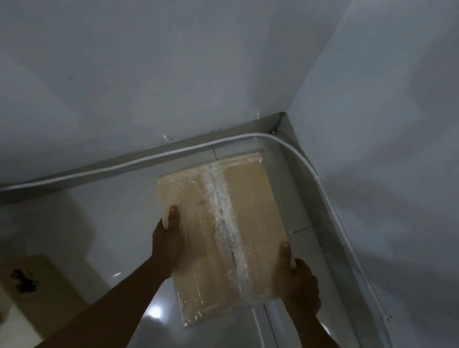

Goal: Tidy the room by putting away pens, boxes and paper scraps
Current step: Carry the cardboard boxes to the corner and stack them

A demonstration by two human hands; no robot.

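Both hands on a taped cardboard box, mid-frame: left hand w/ thumb on top, right hand curled round its right edge. Another carton lower left.

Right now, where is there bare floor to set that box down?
Bare tiled floor shows in the corner, bordered by the white cable along both walls, and left of the held taped box. The lower left is crowded: another cardboard box sits there.

Head view: downward, close above box, facing wall corner.
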